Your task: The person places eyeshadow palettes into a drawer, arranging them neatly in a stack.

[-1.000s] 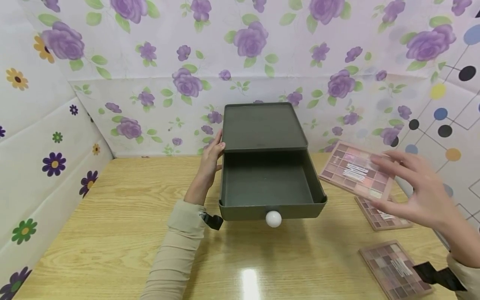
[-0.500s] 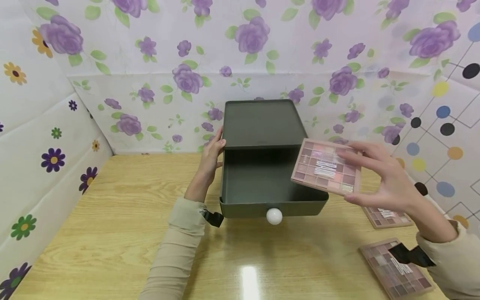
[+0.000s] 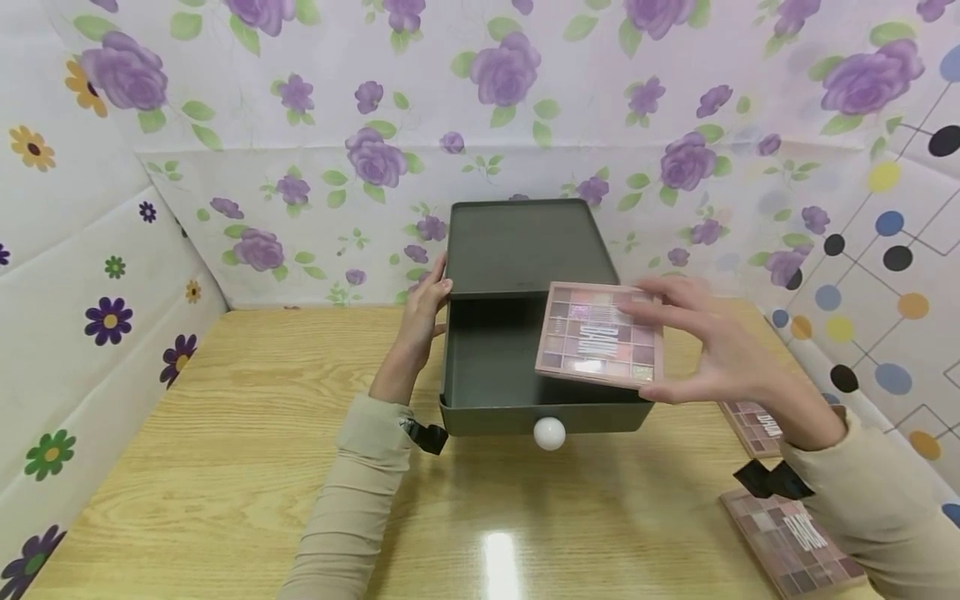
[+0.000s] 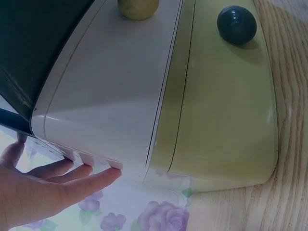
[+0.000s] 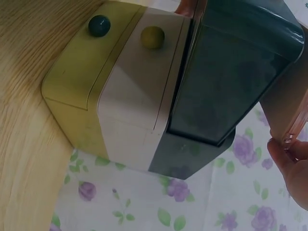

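Note:
A stacked drawer unit shows a pulled-out dark green top drawer (image 3: pixel 487 421) with a white knob (image 3: pixel 550 433). In the left wrist view, a pinkish-white drawer (image 4: pixel 106 82) and a yellow drawer (image 4: pixel 226 110) sit beneath it, both pushed in. My left hand (image 3: pixel 420 329) rests against the unit's left side, fingers extended along it. Between thumb and fingers, my right hand (image 3: pixel 712 350) pinches a pink eyeshadow palette (image 3: pixel 596 333) by its right edge. The palette hangs tilted above the right part of the green drawer. The visible drawer floor bears nothing.
Two more eyeshadow palettes lie on the wooden table (image 3: pixel 225 467) at the right: a nearer one (image 3: pixel 787 542) and a farther one (image 3: pixel 753 429), both partly hidden by the right arm. Behind the unit stands a floral cloth wall (image 3: pixel 300 225).
My right hand has carried the palette leftward, from right of the unit to over the green drawer. The left hand has stayed at the unit's side.

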`<state>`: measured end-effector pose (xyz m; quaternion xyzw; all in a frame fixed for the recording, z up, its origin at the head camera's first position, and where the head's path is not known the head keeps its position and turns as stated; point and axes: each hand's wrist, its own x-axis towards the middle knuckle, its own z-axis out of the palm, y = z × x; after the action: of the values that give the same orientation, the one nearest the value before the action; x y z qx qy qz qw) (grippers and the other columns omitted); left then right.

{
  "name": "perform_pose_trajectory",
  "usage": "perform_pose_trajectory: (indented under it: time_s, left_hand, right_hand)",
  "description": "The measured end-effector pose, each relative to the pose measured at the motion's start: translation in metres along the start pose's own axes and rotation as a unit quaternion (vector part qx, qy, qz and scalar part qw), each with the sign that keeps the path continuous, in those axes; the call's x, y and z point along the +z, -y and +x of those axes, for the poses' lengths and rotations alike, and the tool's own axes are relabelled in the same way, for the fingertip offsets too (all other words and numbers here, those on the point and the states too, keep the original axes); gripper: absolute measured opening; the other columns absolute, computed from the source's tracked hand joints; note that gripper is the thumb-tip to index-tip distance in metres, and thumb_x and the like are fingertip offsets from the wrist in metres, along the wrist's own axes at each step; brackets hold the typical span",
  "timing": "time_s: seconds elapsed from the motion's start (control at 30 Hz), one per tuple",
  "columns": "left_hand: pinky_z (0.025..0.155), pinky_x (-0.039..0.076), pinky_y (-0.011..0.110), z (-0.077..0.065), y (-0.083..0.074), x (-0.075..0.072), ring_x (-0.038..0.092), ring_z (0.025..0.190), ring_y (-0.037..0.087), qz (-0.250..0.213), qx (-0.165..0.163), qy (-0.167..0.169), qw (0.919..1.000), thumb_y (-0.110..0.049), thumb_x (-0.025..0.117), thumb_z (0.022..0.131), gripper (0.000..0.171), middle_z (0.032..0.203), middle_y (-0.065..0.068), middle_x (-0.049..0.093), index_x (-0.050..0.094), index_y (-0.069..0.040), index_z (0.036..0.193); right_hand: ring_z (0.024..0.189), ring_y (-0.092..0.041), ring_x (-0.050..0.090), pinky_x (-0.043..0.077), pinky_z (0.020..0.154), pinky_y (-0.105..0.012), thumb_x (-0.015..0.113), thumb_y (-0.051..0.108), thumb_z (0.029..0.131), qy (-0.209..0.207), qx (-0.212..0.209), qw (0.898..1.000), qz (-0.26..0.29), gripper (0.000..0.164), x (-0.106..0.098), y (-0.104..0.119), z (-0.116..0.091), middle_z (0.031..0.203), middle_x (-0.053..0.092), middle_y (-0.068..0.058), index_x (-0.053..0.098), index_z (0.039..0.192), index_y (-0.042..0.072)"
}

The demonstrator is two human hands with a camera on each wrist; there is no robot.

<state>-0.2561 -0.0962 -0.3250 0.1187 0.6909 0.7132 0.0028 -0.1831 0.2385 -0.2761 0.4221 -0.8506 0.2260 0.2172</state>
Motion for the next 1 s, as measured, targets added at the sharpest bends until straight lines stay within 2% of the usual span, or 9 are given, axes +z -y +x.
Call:
perform_pose_trajectory:
  time_s: [0.13, 0.33, 0.57, 0.7, 1.0]
  left_hand:
    - [0.091, 0.027, 0.065, 0.000, 0.000, 0.001, 0.027, 0.130, 0.037, -0.001, 0.002, 0.000, 1.0000, -0.033, 0.040, 0.085, 0.065, 0.149, 0.009, 0.020, 0.022, -0.020, 0.146]
    - [0.091, 0.027, 0.065, 0.000, 0.000, 0.000, 0.026, 0.130, 0.038, -0.001, 0.004, -0.002, 1.0000, -0.033, 0.040, 0.085, 0.065, 0.149, 0.009, 0.019, 0.022, -0.020, 0.146]
    - [0.091, 0.027, 0.065, 0.000, 0.000, 0.000, 0.026, 0.130, 0.039, 0.006, 0.002, -0.004, 1.0000, -0.034, 0.041, 0.084, 0.066, 0.149, 0.012, 0.018, 0.022, -0.020, 0.146]
    - [0.091, 0.027, 0.065, 0.000, 0.000, 0.000, 0.027, 0.130, 0.038, 0.006, 0.000, -0.007, 1.0000, -0.034, 0.041, 0.084, 0.066, 0.149, 0.011, 0.019, 0.022, -0.021, 0.146]
    - [0.091, 0.028, 0.064, -0.001, 0.000, 0.000, 0.026, 0.129, 0.039, 0.005, 0.000, -0.008, 1.0000, -0.033, 0.040, 0.085, 0.066, 0.149, 0.011, 0.018, 0.022, -0.019, 0.146]
  right_hand:
    - [0.121, -0.025, 0.033, 0.029, 0.088, -0.049, 0.084, 0.032, 0.053, 0.019, 0.000, 0.998, 0.056, 0.084, 0.007, 0.001, 0.007, 0.134, 0.041, -0.012, 0.054, 0.129, 0.016]
    - [0.119, -0.027, 0.033, 0.031, 0.086, -0.051, 0.083, 0.034, 0.057, 0.042, -0.002, 0.996, 0.082, 0.081, 0.019, 0.003, 0.021, 0.133, 0.040, -0.014, 0.052, 0.130, 0.014]
    - [0.116, -0.029, 0.038, 0.033, 0.085, -0.049, 0.076, 0.049, 0.062, 0.050, -0.015, 0.996, 0.077, 0.077, 0.031, 0.003, 0.034, 0.131, 0.043, -0.015, 0.055, 0.128, 0.014]
    - [0.115, -0.027, 0.038, 0.033, 0.086, -0.048, 0.077, 0.048, 0.061, 0.061, -0.023, 0.995, 0.077, 0.077, 0.035, 0.004, 0.040, 0.129, 0.044, -0.014, 0.056, 0.127, 0.013]
    - [0.115, -0.025, 0.036, 0.036, 0.086, -0.047, 0.077, 0.043, 0.062, 0.115, -0.014, 0.990, 0.076, 0.076, 0.045, 0.009, 0.051, 0.130, 0.043, -0.012, 0.055, 0.127, 0.012]
